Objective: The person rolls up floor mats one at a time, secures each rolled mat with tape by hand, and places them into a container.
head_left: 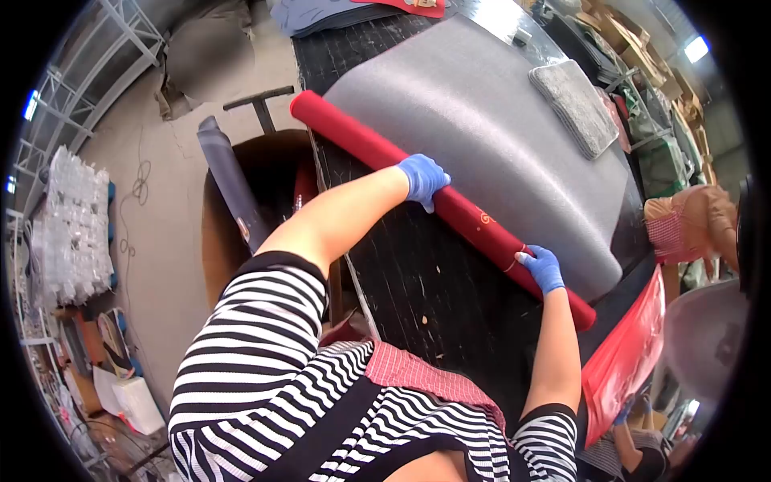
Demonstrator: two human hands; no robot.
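Note:
A long red rolled-up mat [483,224] with gold printing lies slantwise across the black table [401,265]. My left hand [423,181], in a blue glove, has its fingers wrapped over the middle of the roll. Nearer the roll's right end, my right hand [544,270], also gloved in blue, grips it with the thumb on top. Against the roll's far side spreads a broad, smooth grey sheet [474,112], curved up along its near right edge.
A grey fluffy mat [574,108] rests on the sheet's far right. Left of the table, a cardboard box [217,249] holds a dark roll [229,177]. Grey mats [329,16] are stacked at the far end. Red plastic film [626,361] and other people are at right.

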